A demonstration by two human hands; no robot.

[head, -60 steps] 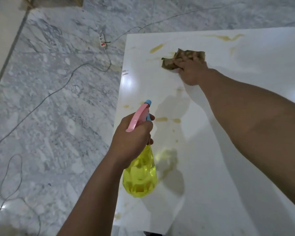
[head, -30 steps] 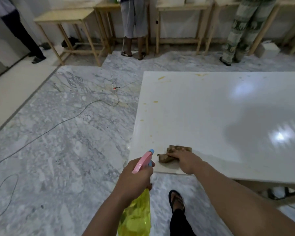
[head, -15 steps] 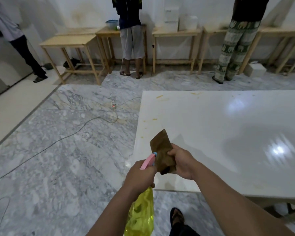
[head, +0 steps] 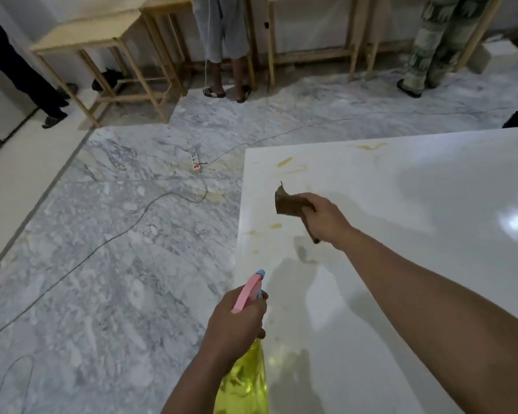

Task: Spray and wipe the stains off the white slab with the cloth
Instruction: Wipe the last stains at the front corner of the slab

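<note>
The white slab [head: 416,264] fills the right of the head view. Yellow-brown stains [head: 284,161] mark its far left corner, more stains [head: 368,147] sit along the far edge, and small spots [head: 275,225] lie near the left edge. My right hand [head: 322,218] holds the brown cloth [head: 287,204] lifted above the slab, between those stains. My left hand [head: 237,321] grips a yellow spray bottle [head: 243,380] with a pink trigger head [head: 248,291], nozzle pointing over the slab's left edge.
Grey marble floor lies to the left, crossed by a cable [head: 126,228] running to a power strip [head: 195,162] with a red light. Wooden tables [head: 102,40] line the back wall. Three people's legs [head: 225,40] stand there.
My view has tipped down and closer to the slab. My right hand has carried the cloth away from the bottle and out over the slab. The left hand keeps the bottle.
</note>
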